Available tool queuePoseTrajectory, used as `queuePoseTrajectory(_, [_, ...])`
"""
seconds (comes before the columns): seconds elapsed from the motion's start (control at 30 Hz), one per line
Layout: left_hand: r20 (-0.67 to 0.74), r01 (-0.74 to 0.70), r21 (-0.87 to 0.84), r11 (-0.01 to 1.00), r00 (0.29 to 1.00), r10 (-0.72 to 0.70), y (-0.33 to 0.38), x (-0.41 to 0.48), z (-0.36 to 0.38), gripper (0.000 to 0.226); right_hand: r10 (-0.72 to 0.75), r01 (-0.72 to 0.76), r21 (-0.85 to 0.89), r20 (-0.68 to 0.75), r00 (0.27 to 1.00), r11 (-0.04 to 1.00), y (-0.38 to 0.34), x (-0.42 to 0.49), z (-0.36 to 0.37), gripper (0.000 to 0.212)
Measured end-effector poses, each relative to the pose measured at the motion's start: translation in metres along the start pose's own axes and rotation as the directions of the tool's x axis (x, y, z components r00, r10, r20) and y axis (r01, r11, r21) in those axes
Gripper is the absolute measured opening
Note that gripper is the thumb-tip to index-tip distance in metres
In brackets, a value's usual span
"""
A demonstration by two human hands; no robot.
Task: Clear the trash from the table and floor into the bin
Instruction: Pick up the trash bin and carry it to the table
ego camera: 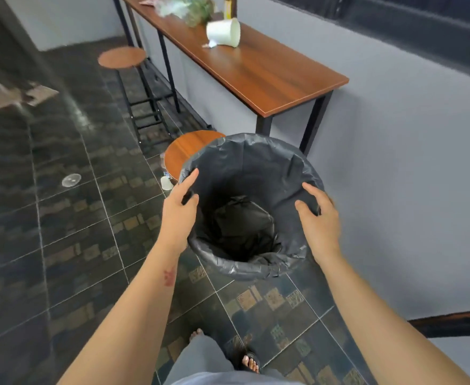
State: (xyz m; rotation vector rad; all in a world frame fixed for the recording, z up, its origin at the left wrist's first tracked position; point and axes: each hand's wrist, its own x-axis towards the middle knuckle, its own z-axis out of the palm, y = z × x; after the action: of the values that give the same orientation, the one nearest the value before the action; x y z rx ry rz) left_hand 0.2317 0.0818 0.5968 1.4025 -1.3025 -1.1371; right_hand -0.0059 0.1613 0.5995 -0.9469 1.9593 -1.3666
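Note:
A round bin (258, 162) lined with a black bag stands on the tiled floor in front of me; only the liner shows inside it. My left hand (179, 209) grips its left rim, thumb inside the liner. On the right rim my right hand (318, 218) holds the liner edge. A white paper cup (224, 32) lies tipped on the long wooden table (269, 79), with a scrap beside it. Crumpled plastic wrappers (185, 6) and a bottle (228, 6) sit further along. A small white cup (166, 183) and a clear lid (71, 180) lie on the floor.
A round wooden stool (183, 151) stands just behind the bin, another stool (122, 57) further back by the table. Cardboard pieces (20, 97) lie on the floor at the left. A grey wall runs along the right. My feet (249, 362) are below the bin.

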Motion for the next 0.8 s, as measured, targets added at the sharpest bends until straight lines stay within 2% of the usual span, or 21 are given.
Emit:
queuePoseTrajectory(0.23, [-0.145, 0.071, -0.126, 0.99, 0.985, -0.089, -0.006, 0.028, -0.095, 0.06, -0.103, 0.109, -0.029, 0.168, 0.98, 0.994, -0.039, 0.005, 0.1, 0.038])
queuePoseTrajectory(0.43, [-0.201, 0.095, -0.183, 0.979, 0.971, -0.132, -0.016, 0.087, -0.184, 0.061, -0.134, 0.144, -0.023, 0.23, 0.964, 0.989, -0.077, 0.012, 0.209, 0.038])
queuePoseTrajectory(0.6, [-0.191, 0.106, -0.19, 0.976, 0.971, -0.143, -0.025, 0.161, -0.254, 0.066, -0.161, 0.174, -0.046, 0.207, 0.965, 0.984, -0.113, 0.027, 0.302, 0.04])
queuePoseTrajectory(0.8, [-0.157, 0.121, -0.188, 0.975, 0.976, -0.152, -0.015, 0.237, -0.284, 0.069, -0.117, 0.128, -0.064, 0.153, 0.981, 0.99, -0.142, 0.056, 0.358, 0.04])
